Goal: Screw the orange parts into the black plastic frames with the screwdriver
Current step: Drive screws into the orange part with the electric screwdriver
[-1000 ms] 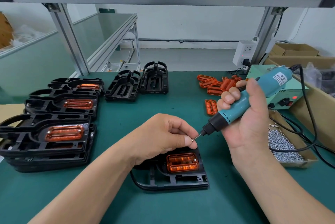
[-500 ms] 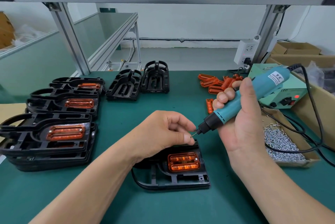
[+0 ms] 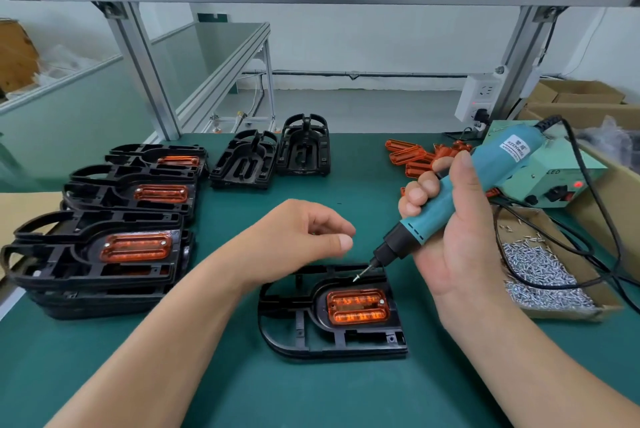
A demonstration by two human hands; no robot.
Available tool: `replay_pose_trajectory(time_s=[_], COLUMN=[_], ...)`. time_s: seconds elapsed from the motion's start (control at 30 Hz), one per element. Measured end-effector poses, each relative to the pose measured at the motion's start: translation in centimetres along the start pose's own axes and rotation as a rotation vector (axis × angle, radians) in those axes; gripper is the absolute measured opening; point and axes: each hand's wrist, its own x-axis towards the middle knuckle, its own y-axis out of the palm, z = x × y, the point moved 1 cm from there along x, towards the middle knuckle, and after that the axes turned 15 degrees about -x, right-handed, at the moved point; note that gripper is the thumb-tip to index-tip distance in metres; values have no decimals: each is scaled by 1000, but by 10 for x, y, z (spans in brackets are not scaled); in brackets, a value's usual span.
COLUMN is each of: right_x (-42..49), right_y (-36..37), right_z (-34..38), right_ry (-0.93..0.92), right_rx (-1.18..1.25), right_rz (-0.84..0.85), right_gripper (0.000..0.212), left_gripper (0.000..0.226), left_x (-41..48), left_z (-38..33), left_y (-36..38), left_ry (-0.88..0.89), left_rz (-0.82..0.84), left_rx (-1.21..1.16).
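A black plastic frame [image 3: 332, 320] lies flat on the green mat [image 3: 207, 382], its rounded end toward the left and its squared edge toward the right. The orange part [image 3: 358, 306], a translucent ribbed slab with rounded corners, sits in the frame's recess on the right half.

Above the frame's right edge, the right hand [image 3: 460, 240] is clenched round a teal electric screwdriver [image 3: 424, 221]. The tool slants down and left, and its bit carries a small screw [image 3: 356, 277] just over the frame's far rim, apart from the orange part. Above the frame's far-left corner, the left hand [image 3: 298, 237] hovers with its fingers loosely curled and nothing visible in them. A gap of mat shows between thumb and bit.

Left of the frame, across a broad strip of mat, stand stacks of fitted frames [image 3: 97, 254]. Beyond the frame, well apart, two bare frames [image 3: 270, 157] lie side by side. Beyond and to its right lies a heap of loose orange parts [image 3: 408, 159]. Right of the frame, behind the right wrist, a shallow cardboard tray [image 3: 561, 315] holds a pile of small silvery screws, and black cable [image 3: 588, 192] loops over it. A pale green power box [image 3: 540, 178] stands beyond the tray.
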Motion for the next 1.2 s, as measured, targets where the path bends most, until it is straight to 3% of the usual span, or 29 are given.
replay_pose_trajectory(time_s=[0.1,0.37,0.47,0.63,0.87,0.97,1.2], right_x=[-4,-16,-18,-21,-27,-30,-33], right_y=[7,23,25,30,44,51,61], right_z=[-4,-14,-15,-13,-11,-13,-17], right_ry=[-1,-13,-23,-33,-136,-129,-95], right_rx=[-42,-136,-165,-190,-332,-378,-438], right_rz=[51,181,224,281,434,499,563], right_gripper=[27,19,22,49,39,43,44], left_gripper=[14,24,22,24,11,24,21], left_x=[0,-1,0,-1,-3,-3,-4], left_z=[3,6,6,5,3,3,3], left_y=[-13,-19,-17,-16,-16,-15,-13], left_ry=[-34,-150,-154,-165,-187,-177,-138], left_rz=[6,164,160,151,150,157,154], left_rx=[218,427,427,441,399,414,423])
